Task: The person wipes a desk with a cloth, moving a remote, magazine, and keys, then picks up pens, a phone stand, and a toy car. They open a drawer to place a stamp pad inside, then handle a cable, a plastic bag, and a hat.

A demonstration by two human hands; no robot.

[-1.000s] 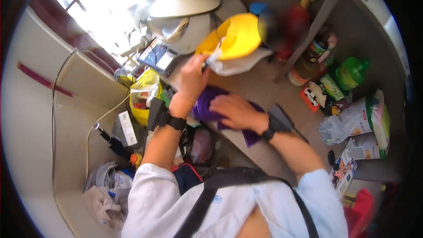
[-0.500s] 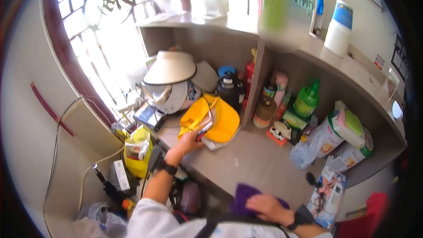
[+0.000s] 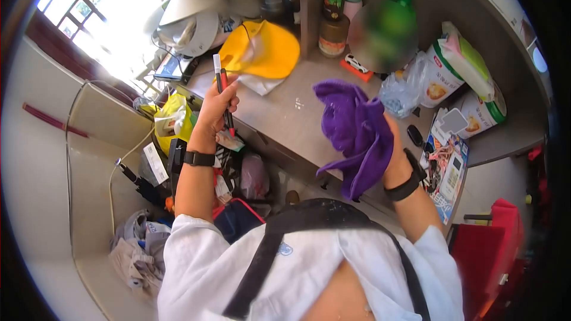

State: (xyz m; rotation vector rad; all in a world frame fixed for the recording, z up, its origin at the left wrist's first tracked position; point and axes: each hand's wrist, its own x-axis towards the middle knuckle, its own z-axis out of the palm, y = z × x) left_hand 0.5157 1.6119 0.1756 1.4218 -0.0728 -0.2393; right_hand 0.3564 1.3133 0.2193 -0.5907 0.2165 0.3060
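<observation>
My left hand (image 3: 219, 106) is closed around two slim markers, one red and black (image 3: 223, 82), one with a pale cap, held upright over the desk's front edge. My right hand (image 3: 395, 150) grips a bunched purple cloth (image 3: 355, 131) from its right side, raised above the desk (image 3: 285, 107); the cloth hides most of the fingers. Beyond my left hand, a yellow cap (image 3: 270, 50) lies on the desk over something white.
Hats (image 3: 193, 6) are piled at the back left. Bottles (image 3: 333, 32), a toy car on a red box (image 3: 357, 66), a clear plastic bag (image 3: 401, 92) and white tubs (image 3: 440, 74) line the back right. A red chair (image 3: 488, 244) stands at the right, bags below left.
The view has tilted down. My left hand has come away from the yellow cap with the markers. My right hand has lifted the purple cloth off the desk's front edge.
</observation>
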